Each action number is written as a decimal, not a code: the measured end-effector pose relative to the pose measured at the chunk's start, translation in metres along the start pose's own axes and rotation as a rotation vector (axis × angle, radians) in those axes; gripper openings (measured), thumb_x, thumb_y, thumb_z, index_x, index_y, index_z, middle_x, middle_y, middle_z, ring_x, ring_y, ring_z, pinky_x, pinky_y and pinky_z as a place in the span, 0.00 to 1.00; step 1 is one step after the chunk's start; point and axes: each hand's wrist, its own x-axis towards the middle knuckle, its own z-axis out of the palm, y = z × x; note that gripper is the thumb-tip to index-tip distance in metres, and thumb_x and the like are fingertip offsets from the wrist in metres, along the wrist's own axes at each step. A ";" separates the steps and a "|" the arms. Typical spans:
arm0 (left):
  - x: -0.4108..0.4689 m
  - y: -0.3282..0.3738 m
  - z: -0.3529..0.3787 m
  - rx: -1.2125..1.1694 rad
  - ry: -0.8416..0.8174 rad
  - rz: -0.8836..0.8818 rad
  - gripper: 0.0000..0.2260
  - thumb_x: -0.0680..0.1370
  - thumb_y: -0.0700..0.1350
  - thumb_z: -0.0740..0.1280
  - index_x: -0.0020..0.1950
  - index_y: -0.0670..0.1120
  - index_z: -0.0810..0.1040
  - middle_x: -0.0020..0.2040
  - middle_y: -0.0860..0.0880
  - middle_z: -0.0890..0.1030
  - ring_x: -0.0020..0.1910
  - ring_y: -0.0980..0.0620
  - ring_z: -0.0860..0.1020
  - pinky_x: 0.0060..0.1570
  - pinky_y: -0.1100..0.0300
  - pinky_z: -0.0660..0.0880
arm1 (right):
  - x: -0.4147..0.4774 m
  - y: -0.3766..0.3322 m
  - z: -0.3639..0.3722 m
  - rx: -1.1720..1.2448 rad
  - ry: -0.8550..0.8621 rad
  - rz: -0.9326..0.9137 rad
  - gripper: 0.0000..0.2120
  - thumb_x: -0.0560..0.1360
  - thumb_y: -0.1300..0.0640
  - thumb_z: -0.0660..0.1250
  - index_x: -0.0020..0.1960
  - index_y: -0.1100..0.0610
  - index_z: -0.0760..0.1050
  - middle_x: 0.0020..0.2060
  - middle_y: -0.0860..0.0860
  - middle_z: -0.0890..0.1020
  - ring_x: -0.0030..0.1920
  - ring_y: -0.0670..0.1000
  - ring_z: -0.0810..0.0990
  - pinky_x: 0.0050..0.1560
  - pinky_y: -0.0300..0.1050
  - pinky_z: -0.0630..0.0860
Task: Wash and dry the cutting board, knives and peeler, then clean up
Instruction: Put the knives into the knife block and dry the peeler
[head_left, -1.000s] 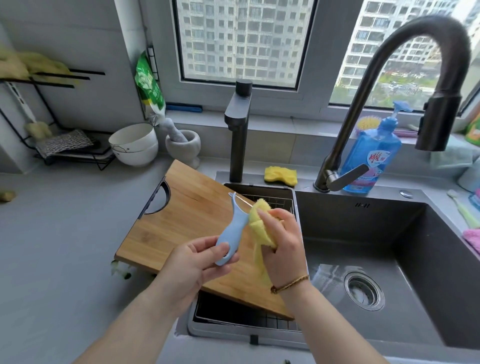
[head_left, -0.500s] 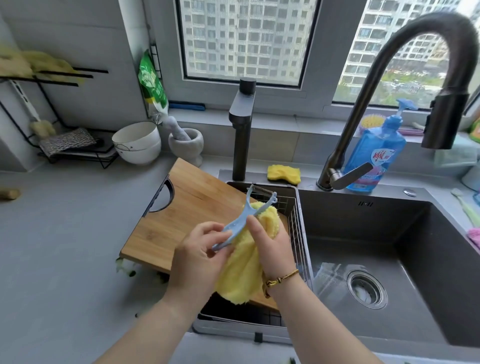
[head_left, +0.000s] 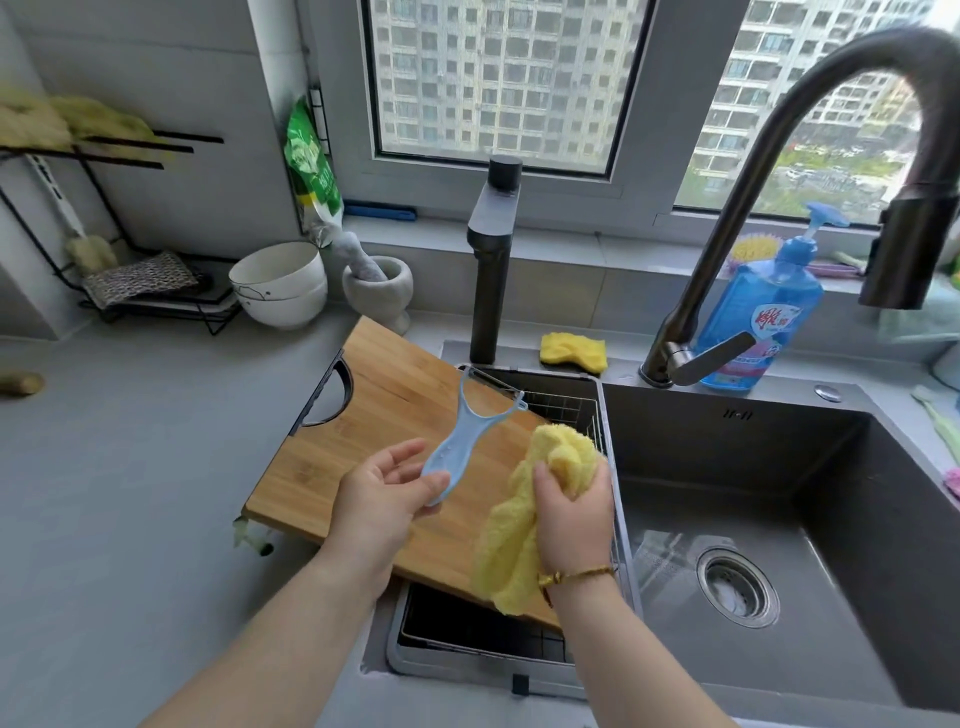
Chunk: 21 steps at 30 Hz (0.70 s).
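Peeler: a pale blue peeler (head_left: 457, 441), handle low and blade end high, is held in the air above the cutting board and apart from the cloth.
Left hand: the left hand (head_left: 384, 499) pinches the bottom of the handle between thumb and fingers.
Right hand: the right hand (head_left: 571, 514) is closed round a bunched yellow cloth (head_left: 514, 545), whose loose end hangs below the wrist.
Step in hand: this looks like drying the peeler.
Doing it well: bring the cloth up to the blade end and wipe along the blade rather than across its edge, with fingertips behind the fabric. Press cloth into the gap around the blade, where water would likely sit.
Cutting board: a wooden cutting board (head_left: 395, 415) lies aslant, partly on the grey worktop (head_left: 130, 493) and partly over a wire basket (head_left: 566, 402).
Sink: the dark sink (head_left: 779, 467) lies to the right, under a tall curved tap (head_left: 730, 228).
Behind: a short tap (head_left: 491, 260), a yellow sponge (head_left: 571, 351) and a blue soap bottle (head_left: 763, 312).
Far left: white bowls (head_left: 280, 283) and a stone mortar (head_left: 379, 286).
In the way: nothing stands between cloth and peeler.
Knives: none can be seen.
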 end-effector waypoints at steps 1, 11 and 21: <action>0.000 0.000 0.000 0.009 -0.004 0.000 0.12 0.72 0.29 0.66 0.48 0.44 0.74 0.39 0.48 0.79 0.36 0.54 0.77 0.28 0.72 0.75 | -0.002 0.004 -0.002 -0.101 0.033 -0.271 0.07 0.69 0.60 0.64 0.40 0.50 0.67 0.39 0.49 0.74 0.38 0.46 0.71 0.44 0.27 0.71; -0.001 -0.001 -0.002 0.052 0.008 0.065 0.09 0.75 0.34 0.65 0.43 0.48 0.77 0.37 0.52 0.81 0.33 0.60 0.81 0.33 0.71 0.77 | 0.014 0.012 0.010 -0.813 -0.282 -1.068 0.25 0.48 0.72 0.76 0.43 0.57 0.81 0.41 0.54 0.82 0.35 0.56 0.79 0.31 0.43 0.78; 0.002 0.002 -0.005 0.302 0.066 0.224 0.10 0.77 0.35 0.62 0.56 0.43 0.79 0.40 0.55 0.79 0.35 0.60 0.78 0.32 0.75 0.74 | 0.000 0.013 0.015 -0.794 -0.293 -1.104 0.35 0.44 0.73 0.74 0.48 0.51 0.72 0.44 0.53 0.78 0.36 0.55 0.79 0.33 0.40 0.76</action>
